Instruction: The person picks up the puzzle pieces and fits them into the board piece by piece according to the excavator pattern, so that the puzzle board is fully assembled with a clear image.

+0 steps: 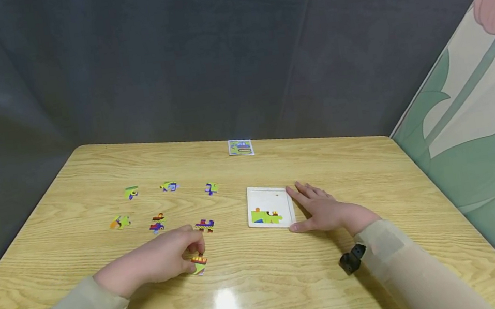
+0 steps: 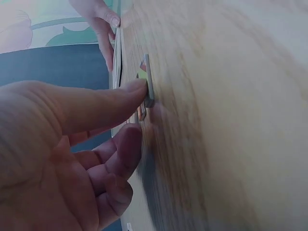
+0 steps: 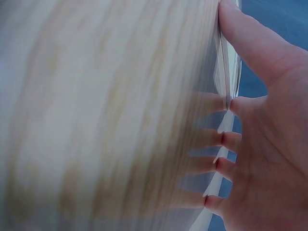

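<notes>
In the head view my left hand (image 1: 164, 257) pinches a green, red and yellow jigsaw piece (image 1: 199, 265) between thumb and fingers, low over the table's near left part. The left wrist view shows the thumb pressed on this piece (image 2: 149, 82), which stands tilted on edge at the wood. My right hand (image 1: 323, 211) lies spread at the right side of a white puzzle tray (image 1: 262, 195), thumb and index fingertip touching its rim. Joined green pieces (image 1: 262, 216) lie in the tray's near left corner.
Several loose pieces lie left of the tray, among them a purple and red one (image 1: 205, 226), a green and orange one (image 1: 120, 222) and a purple one (image 1: 211, 188). A small picture card (image 1: 241, 147) lies at the table's back edge, before a dark curtain (image 1: 197, 56).
</notes>
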{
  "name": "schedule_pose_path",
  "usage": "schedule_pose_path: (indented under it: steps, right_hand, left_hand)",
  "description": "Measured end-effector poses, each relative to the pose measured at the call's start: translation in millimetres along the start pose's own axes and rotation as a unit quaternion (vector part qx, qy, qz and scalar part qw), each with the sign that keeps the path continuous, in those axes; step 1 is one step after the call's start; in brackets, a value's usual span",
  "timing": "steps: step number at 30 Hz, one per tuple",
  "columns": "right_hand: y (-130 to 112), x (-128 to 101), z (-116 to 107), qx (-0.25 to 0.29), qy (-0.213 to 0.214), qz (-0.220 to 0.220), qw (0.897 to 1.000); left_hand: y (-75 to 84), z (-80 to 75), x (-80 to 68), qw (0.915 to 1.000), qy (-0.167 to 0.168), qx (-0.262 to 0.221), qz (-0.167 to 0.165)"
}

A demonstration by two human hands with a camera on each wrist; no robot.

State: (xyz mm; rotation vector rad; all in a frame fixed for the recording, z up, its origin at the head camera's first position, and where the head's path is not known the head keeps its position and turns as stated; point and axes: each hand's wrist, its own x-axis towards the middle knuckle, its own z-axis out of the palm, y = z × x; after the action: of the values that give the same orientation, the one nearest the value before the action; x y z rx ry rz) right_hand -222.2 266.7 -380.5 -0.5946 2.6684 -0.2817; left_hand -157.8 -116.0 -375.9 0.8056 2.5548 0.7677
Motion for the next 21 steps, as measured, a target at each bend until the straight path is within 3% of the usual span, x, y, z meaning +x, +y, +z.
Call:
schedule_pose_path:
  steps: [8,14,21]
  right_hand:
    - [0.5,0.5,0.2,-0.001,-0.004,0.004,1.000]
    - [-0.1,0.4,0.1,-0.001,-0.002,-0.001,1.000]
    - [1.6,0.7,-0.2,-0.002,-0.002,0.004,1.000]
  left_hand:
    - [-1.2,-2.1,1.8,0.9991,0.000,-0.038,0.017]
    - [-2.4,-5.5,8.6,0.9970,-0.019,-0.068,0.034]
    - [12.5,-11.9,40.3,0.9929,-0.032,-0.100,0.057]
